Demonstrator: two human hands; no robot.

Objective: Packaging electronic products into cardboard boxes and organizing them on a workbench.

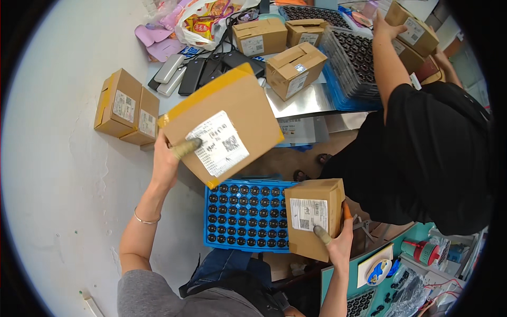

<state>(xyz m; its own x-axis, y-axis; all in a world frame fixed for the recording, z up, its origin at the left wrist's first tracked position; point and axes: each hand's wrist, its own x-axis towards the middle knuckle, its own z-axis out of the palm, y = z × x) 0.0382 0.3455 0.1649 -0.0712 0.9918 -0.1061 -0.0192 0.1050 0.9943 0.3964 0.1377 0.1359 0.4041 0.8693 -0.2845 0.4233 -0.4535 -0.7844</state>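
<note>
My left hand (168,161) grips a large cardboard box (251,103) by its lower left corner, thumb across the white label. Yellow tape runs along that box's edges, and it is held tilted in the air. In my right hand (339,240) is a smaller cardboard box (301,244), also labelled, with the thumb on its front and fingers round its right side. Both thumbs wear beige covers. Between my arms sits a blue tray (248,249) with rows of round black parts (241,211); the smaller box hides its right end.
Stacked cardboard boxes (120,100) stand by the wall at left. On the far table are power banks (193,76), more boxes (296,68), clear trays of black parts (356,55) and a snack bag (203,24). A co-worker in black (422,142) handles boxes at right, above a cluttered green bench (330,277).
</note>
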